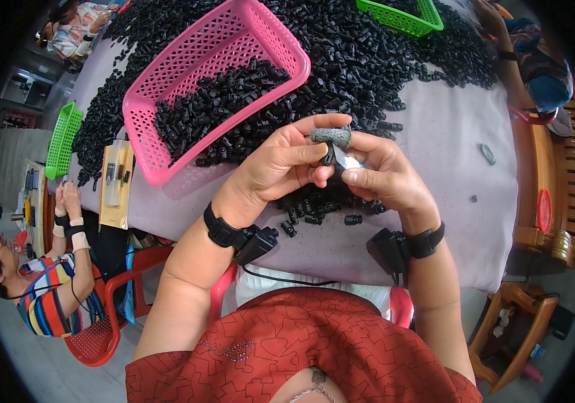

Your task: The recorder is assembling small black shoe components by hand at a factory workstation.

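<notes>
My left hand (280,160) is closed, pinching a small black plastic part (328,158) between thumb and fingers. My right hand (387,168) closes on a small knife (349,161), its pale pointed blade against or very near the part. A grey knitted finger cover (331,137) sits where the fingertips of both hands meet; I cannot tell which finger wears it. Below my hands lies a small group of black parts (314,205) on the grey tablecloth. The pink basket (219,138), holding many such parts, stands tilted beyond my left hand.
A large heap of black parts (361,74) spreads over the far table. Green baskets (408,20) stand at the far side and left edge (66,138). A yellow board (114,195) lies at left, near a person in a striped shirt (49,295). Other people sit at the far corners.
</notes>
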Available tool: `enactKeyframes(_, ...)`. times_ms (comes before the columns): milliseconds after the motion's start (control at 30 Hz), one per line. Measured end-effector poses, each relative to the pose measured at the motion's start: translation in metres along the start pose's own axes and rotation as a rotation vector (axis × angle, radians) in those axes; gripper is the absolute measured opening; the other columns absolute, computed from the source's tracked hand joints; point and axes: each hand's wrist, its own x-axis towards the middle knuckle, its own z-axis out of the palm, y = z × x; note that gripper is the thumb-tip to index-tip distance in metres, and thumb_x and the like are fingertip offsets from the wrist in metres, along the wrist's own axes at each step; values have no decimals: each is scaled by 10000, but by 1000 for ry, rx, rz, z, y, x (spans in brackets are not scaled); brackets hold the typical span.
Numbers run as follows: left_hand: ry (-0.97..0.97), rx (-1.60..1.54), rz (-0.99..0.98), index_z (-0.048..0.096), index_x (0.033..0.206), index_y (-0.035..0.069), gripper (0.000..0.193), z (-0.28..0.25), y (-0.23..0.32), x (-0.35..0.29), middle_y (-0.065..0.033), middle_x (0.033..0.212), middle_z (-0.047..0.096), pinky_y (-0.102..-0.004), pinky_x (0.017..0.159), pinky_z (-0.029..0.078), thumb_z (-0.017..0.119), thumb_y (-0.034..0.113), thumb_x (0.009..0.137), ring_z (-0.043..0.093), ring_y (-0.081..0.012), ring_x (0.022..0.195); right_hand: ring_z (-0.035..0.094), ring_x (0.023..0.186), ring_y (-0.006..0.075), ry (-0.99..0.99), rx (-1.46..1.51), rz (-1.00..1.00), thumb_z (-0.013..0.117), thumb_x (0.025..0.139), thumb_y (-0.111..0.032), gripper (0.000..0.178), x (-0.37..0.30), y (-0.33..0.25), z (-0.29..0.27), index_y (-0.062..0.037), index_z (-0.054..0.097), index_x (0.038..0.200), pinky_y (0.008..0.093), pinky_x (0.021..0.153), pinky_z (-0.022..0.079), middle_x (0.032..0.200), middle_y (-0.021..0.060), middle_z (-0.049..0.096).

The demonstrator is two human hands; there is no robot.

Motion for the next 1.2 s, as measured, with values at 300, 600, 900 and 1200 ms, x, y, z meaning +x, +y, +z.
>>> enactKeyframes(300, 11, 23, 15, 341, 1431, 1, 619, -2, 2, 0, -80, 960, 603, -200, 626, 571, 653, 143, 915, 646, -96, 694, 402, 537, 27, -42, -4, -13, 689, 858, -113, 604, -2, -1, 4, 9, 430, 1389, 186, 460, 314, 708, -52, 486)
enactKeyframes(600, -1, 9, 7, 347, 1428, -1, 605, -4, 2, -1, -79, 965, 603, -211, 634, 575, 645, 139, 920, 642, -99, 697, 400, 531, 32, -26, 23, -22, 681, 863, -105, 609, -1, 0, 4, 23, 423, 1399, 181, 459, 311, 714, -39, 495)
enactKeyframes(900, 7, 3, 25, 364, 1424, 7, 581, -5, 0, 0, -79, 975, 630, -224, 641, 574, 636, 122, 923, 643, -109, 702, 408, 538, 29, -8, -9, -4, 670, 876, -97, 594, 0, -1, 4, 21, 422, 1402, 180, 458, 322, 733, -40, 520)
enactKeyframes(1200, -44, -72, 22, 407, 1392, 11, 521, -6, 1, 0, -83, 971, 648, -262, 669, 609, 619, 49, 918, 674, -147, 740, 420, 536, 29, -27, 9, -8, 676, 867, -88, 619, -1, 0, 5, 22, 401, 1410, 181, 453, 329, 736, -37, 523)
